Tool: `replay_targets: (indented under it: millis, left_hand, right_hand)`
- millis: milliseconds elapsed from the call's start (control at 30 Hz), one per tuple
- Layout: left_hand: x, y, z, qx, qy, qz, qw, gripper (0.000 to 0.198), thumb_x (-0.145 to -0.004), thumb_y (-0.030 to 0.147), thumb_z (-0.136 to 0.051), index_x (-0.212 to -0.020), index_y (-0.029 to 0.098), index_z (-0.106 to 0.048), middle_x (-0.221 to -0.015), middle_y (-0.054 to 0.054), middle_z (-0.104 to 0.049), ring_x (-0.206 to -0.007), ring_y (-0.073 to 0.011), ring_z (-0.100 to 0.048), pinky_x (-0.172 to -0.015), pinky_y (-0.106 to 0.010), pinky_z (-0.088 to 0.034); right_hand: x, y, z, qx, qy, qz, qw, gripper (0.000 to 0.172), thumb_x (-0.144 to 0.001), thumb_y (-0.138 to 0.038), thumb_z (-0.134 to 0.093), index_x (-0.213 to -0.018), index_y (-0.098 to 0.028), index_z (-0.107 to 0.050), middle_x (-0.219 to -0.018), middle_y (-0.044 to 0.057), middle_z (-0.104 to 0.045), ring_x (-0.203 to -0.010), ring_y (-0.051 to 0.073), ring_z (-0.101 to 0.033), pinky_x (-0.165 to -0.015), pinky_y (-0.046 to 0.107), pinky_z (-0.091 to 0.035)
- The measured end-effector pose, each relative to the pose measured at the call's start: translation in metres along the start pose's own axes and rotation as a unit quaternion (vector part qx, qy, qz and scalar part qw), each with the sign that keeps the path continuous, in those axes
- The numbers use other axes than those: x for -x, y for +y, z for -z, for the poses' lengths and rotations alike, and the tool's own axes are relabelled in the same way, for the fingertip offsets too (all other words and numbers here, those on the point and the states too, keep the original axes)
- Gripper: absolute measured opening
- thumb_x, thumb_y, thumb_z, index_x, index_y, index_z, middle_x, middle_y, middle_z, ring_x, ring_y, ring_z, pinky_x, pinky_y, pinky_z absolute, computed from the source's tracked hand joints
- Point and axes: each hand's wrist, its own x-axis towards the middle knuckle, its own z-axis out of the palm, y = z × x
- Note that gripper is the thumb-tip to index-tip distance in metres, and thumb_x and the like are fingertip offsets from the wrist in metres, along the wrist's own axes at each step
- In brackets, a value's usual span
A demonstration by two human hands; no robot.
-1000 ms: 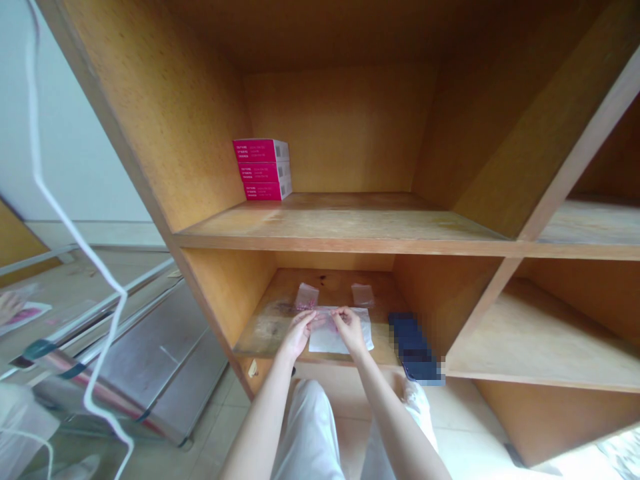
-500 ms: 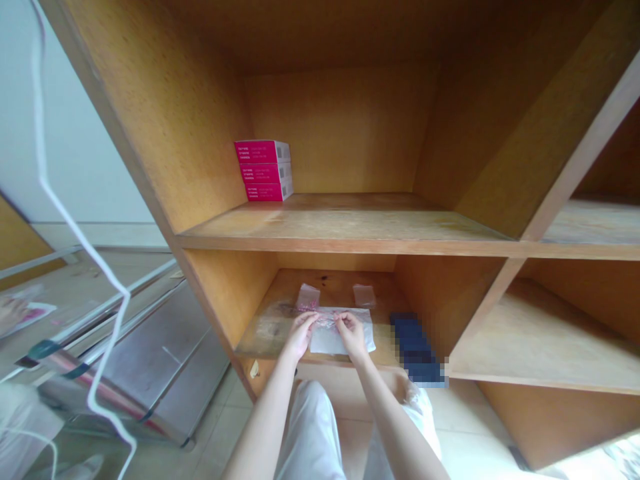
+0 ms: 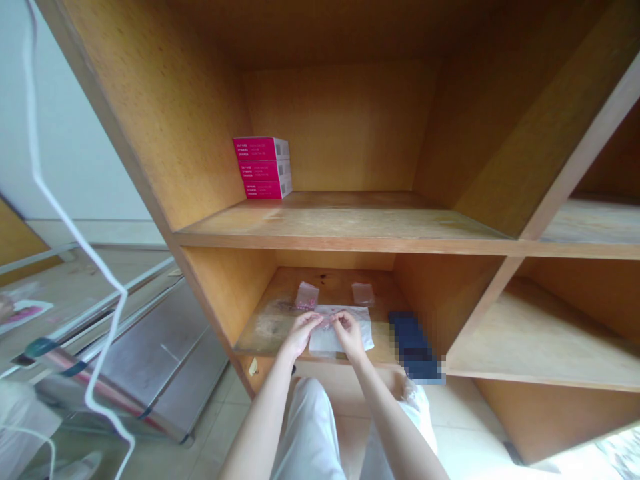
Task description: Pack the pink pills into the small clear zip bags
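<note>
Two-handed pinch, left hand (image 3: 299,333) and right hand (image 3: 349,335), on small clear plastic bag (image 3: 331,320) of pink bits (image 3: 327,323). Two similar bags (image 3: 306,295) just behind.

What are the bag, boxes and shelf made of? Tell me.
Bag: thin clear plastic, glossy; pink contents show through.
Boxes: probably printed cardboard, matte pink, sharp folded edges.
Shelf: wood board, likely varnished; speckled grain, dull sheen.

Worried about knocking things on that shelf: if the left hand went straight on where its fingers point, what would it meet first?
Probably the small clear bag pinched between both hands, then the right hand; the left hand angles inward towards it. Depth is unclear.
</note>
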Motion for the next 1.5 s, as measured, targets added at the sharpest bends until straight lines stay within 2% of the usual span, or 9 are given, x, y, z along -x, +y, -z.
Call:
replay_targets:
  millis: [100, 233, 533, 867, 1067, 1300, 1500]
  left_hand:
    - [0.0005, 0.0000, 0.0003, -0.017, -0.010, -0.007, 1.000, 0.020, -0.061, 0.029, -0.069, -0.073, 0.013, -0.063, -0.074, -0.005, -0.068, -0.071, -0.0159, -0.062, -0.075, -0.029, -0.044]
    - [0.0007, -0.0002, 0.0000, -0.048, 0.003, -0.013, 0.999, 0.020, -0.060, 0.028, -0.070, -0.071, 0.013, -0.064, -0.073, -0.005, -0.067, -0.070, -0.0143, -0.060, -0.070, -0.025, -0.043]
    - [0.0010, 0.0001, -0.0002, -0.066, -0.012, -0.005, 0.998, 0.020, -0.060, 0.027, -0.071, -0.071, 0.013, -0.062, -0.070, -0.003, -0.065, -0.066, -0.0126, -0.058, -0.063, -0.021, -0.041]
    - [0.0015, -0.0006, 0.0010, -0.085, -0.017, -0.011, 0.996, 0.019, -0.061, 0.028, -0.069, -0.071, 0.013, -0.064, -0.070, -0.004, -0.066, -0.067, -0.0142, -0.058, -0.064, -0.023, -0.042]
    - [0.0023, -0.0001, -0.0008, -0.057, -0.004, -0.021, 0.998, 0.018, -0.062, 0.027, -0.069, -0.073, 0.013, -0.064, -0.074, -0.005, -0.067, -0.071, -0.0148, -0.060, -0.069, -0.024, -0.043]
    - [0.0024, 0.0010, -0.0017, -0.045, 0.012, -0.011, 0.999, 0.021, -0.061, 0.029, -0.070, -0.072, 0.012, -0.065, -0.072, -0.005, -0.067, -0.067, -0.0148, -0.060, -0.064, -0.024, -0.043]
    - [0.0013, 0.0011, -0.0014, -0.029, 0.003, -0.003, 1.000, 0.021, -0.063, 0.030, -0.068, -0.074, 0.013, -0.066, -0.074, -0.006, -0.068, -0.067, -0.0151, -0.061, -0.065, -0.024, -0.043]
  right_hand:
    - [0.0005, -0.0014, 0.0005, 0.034, -0.006, 0.016, 0.999, 0.015, -0.073, -0.032, -0.052, -0.069, -0.017, -0.055, -0.065, 0.001, -0.055, -0.062, 0.013, -0.050, -0.058, 0.024, -0.039]
    - [0.0005, -0.0013, 0.0008, 0.079, -0.024, 0.052, 0.995, 0.013, -0.072, -0.029, -0.054, -0.068, -0.017, -0.057, -0.066, 0.001, -0.055, -0.063, 0.014, -0.050, -0.059, 0.024, -0.038]
    - [0.0006, 0.0017, 0.0001, 0.098, -0.031, 0.075, 0.992, 0.012, -0.073, -0.027, -0.053, -0.066, -0.018, -0.057, -0.065, 0.001, -0.054, -0.062, 0.014, -0.049, -0.057, 0.024, -0.038]
    - [0.0015, 0.0011, 0.0009, 0.096, -0.035, 0.062, 0.993, 0.015, -0.073, -0.031, -0.053, -0.067, -0.018, -0.059, -0.066, 0.002, -0.055, -0.062, 0.014, -0.049, -0.057, 0.024, -0.038]
    - [0.0013, -0.0005, 0.0001, 0.083, -0.025, 0.054, 0.995, 0.019, -0.075, -0.034, -0.052, -0.071, -0.018, -0.063, -0.065, 0.002, -0.056, -0.061, 0.014, -0.049, -0.057, 0.024, -0.038]
    - [0.0027, -0.0018, -0.0009, 0.067, -0.013, 0.051, 0.996, 0.022, -0.075, -0.036, -0.052, -0.070, -0.018, -0.065, -0.066, 0.003, -0.059, -0.063, 0.015, -0.051, -0.058, 0.025, -0.039]
    - [0.0033, -0.0065, -0.0010, 0.043, -0.013, 0.046, 0.998, 0.022, -0.076, -0.036, -0.052, -0.070, -0.019, -0.065, -0.067, 0.003, -0.059, -0.065, 0.015, -0.053, -0.061, 0.025, -0.040]
